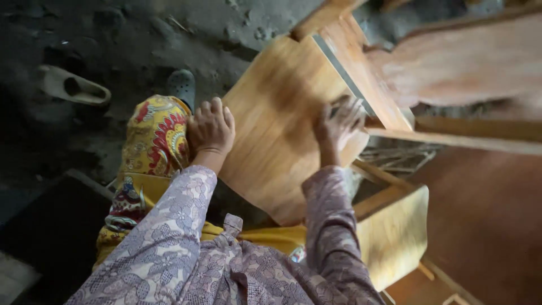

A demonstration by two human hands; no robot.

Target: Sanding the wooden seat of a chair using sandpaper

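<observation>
- The reddish-brown wood surface (485,226) fills the right side below you, and more reddish boards (463,62) run across the top right. They look like stacked or waiting stock, kept close so that you need not step away.
- The pale plywood sheet (282,124) is what you are handling. It lies tilted across the middle, from a wooden frame (367,68) at the top down toward your lap, its lower corner over your yellow apron (271,234). Leaning it this way seems to let the frame carry part of the weight.
- A second pale panel (395,231) stands just right of your right sleeve, lower down, near the sheet but apart from it.
- Your patterned skirt (155,141) covers the left knee, which sits just beside the sheet's left edge and may be bracing it.
- Your left hand (210,129) wraps over the sheet's left edge, fingers curled on the rim in a steadying hold.
- Your right hand (337,125) lies on the sheet's right part near the frame, fingers spread and pressing rather than clasping. It is blurred, so I cannot tell how firmly it bears down.
- A pale sandal (73,86) lies on the dark earth floor (141,39), well apart to the left.
- A grey shoe tip (182,85) peeks out above the knee.
</observation>
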